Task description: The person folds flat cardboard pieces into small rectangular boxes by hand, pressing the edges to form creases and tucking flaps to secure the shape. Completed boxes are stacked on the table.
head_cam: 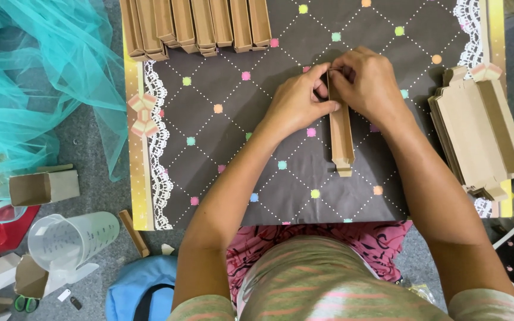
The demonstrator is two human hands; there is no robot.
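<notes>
On patterned board (221, 137) | narrow cardboard box (341, 134) | far end pinched between left hand (295, 104) and right hand (367, 83)

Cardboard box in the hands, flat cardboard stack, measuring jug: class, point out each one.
cardboard box (341, 139), head view, its long side.
flat cardboard stack (477, 128), head view, top sheet.
measuring jug (72, 238), head view, clear wall.

Tan box (341, 134) — dark, pastel-dotted board (281, 35).

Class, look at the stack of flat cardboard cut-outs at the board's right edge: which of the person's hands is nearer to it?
Right. The right hand pinches the folded box's far end, on the side toward the stack of flat cut-outs; the left hand is on the box's other side, farther away.
</notes>
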